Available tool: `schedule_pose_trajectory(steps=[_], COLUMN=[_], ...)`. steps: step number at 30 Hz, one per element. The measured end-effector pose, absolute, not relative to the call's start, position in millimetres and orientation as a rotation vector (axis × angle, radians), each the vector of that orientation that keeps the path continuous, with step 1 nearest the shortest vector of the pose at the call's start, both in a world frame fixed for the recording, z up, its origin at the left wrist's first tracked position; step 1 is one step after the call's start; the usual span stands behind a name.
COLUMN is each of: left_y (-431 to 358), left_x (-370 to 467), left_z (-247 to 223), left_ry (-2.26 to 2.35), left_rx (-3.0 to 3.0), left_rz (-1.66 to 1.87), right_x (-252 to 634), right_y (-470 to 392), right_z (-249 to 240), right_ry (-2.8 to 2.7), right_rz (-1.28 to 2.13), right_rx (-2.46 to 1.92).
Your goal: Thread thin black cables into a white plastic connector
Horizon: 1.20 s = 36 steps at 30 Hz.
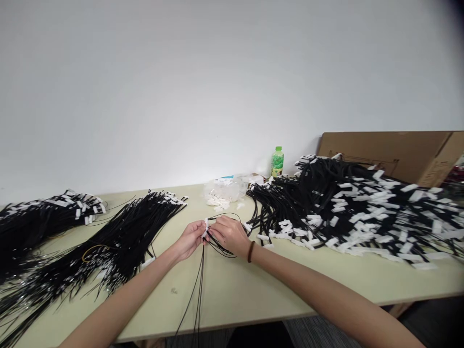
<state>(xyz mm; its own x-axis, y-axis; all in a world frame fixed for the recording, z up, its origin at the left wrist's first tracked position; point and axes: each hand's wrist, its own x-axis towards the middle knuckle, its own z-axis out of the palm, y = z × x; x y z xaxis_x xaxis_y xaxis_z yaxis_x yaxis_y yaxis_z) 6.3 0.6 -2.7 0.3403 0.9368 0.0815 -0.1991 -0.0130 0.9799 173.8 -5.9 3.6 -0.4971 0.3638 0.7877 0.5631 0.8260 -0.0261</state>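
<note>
My left hand (191, 239) is closed on a small white connector (206, 228) near the middle of the table. Right beside it, my right hand (229, 235) has its fingers wrapped round thin black wires (222, 250) that meet the connector. Some of these wires loop under and behind my right hand. Others hang down from my left fingertips and pass over the table's front edge. How the wires sit in the connector is too small to tell.
Bundles of black wires with white ends (145, 222) lie at the left. A larger wire pile (326, 203) covers the right, before a cardboard box (380, 150). A plastic bag (226, 189) and a green bottle (277, 162) stand at the back of the table (246, 299).
</note>
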Motion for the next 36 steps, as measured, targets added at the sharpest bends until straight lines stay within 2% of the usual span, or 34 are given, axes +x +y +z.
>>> schedule_pose_trajectory(steps=[8,13,19,23,31,36], left_y=[2,8,7,7,8,8], left_x=[9,9,11,12,12,12], left_z=[-1,0,0,1,1,0], left_ry=[0.812,0.829,0.828,0.843,0.871,0.885], left_rx=[1.203,1.156,1.125,1.137,1.136,1.151], left_rz=[1.130,1.174,1.158,1.123,1.092,1.074], right_x=[172,178,178,174,174,176], right_y=[-2,-7,-11,-5,0,-4], right_z=[6,19,10,-4,-8,-7], right_ry=[-2.114,-2.027,-2.340,-2.357,-2.340,-2.299], right_rz=[-0.196,-0.090,-0.390,-0.552,-0.673,-0.594], right_rx=[-0.735,-0.604,-0.360,-0.354,-0.316,-0.333])
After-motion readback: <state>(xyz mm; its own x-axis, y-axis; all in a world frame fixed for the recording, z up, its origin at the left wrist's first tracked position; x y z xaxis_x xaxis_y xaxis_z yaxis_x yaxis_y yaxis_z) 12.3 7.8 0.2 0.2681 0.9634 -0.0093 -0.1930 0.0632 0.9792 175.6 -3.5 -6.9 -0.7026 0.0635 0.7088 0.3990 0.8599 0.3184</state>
